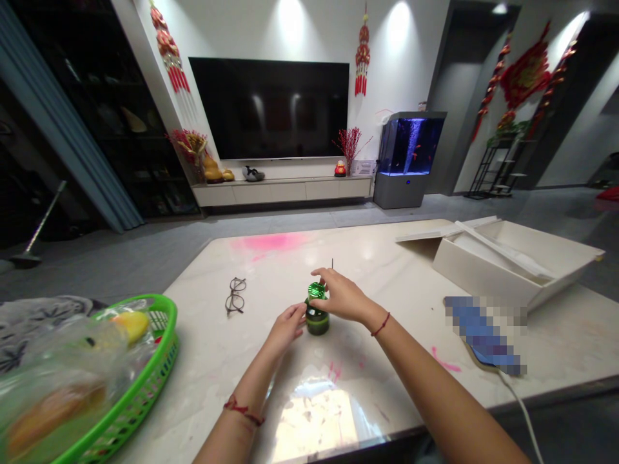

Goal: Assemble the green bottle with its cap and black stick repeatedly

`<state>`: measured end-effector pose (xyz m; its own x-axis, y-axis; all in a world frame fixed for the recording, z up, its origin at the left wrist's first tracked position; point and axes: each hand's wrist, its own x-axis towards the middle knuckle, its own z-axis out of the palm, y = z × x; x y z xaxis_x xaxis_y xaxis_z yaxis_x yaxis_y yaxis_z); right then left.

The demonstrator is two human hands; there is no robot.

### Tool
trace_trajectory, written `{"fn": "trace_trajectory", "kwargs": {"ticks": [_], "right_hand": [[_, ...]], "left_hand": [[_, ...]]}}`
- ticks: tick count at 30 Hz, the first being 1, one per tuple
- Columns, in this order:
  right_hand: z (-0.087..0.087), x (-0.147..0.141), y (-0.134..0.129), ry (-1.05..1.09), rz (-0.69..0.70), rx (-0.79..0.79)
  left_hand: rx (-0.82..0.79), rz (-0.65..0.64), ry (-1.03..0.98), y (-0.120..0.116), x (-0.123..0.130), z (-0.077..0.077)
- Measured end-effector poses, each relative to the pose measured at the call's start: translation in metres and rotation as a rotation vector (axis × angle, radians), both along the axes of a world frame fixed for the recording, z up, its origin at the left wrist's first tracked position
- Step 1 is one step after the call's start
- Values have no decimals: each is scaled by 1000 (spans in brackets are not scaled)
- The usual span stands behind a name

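Note:
A small dark green glass bottle (318,322) stands upright on the white marble-look table. Its rounded, shiny green top (316,292) catches the light. My right hand (341,296) reaches over from the right, with thumb and fingers curled round that top. Low on the other side, my left hand (289,327) has its bent fingertips against the bottle's left side. A thin dark stick (332,263) shows just above my right hand; its lower end is hidden. Folded-out eyeglasses (235,296) lie to the left of my hands.
At left sits a green plastic basket (167,348) with bagged food. An open white box (483,270) stands at right, near a blue, partly pixelated phone-like object (483,335) with a white cable (525,412). Pink stains (271,242) mark the tabletop (377,258).

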<state>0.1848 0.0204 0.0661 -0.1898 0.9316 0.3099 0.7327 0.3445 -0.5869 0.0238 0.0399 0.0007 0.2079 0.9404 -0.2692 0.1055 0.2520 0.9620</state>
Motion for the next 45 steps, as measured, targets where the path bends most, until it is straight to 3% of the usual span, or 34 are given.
{"fn": "trace_trajectory", "kwargs": {"ticks": [11, 25, 35, 45], "right_hand": [[3, 5, 4, 147, 74, 61], [22, 26, 1, 258, -35, 50], [9, 39, 6, 293, -6, -57], [-23, 52, 21, 348, -19, -180]], "left_hand": [[-1, -5, -1, 0, 0, 0], [-3, -9, 12, 0, 1, 0], [-4, -8, 11, -1, 1, 3], [-15, 6, 16, -2, 2, 5]]}}
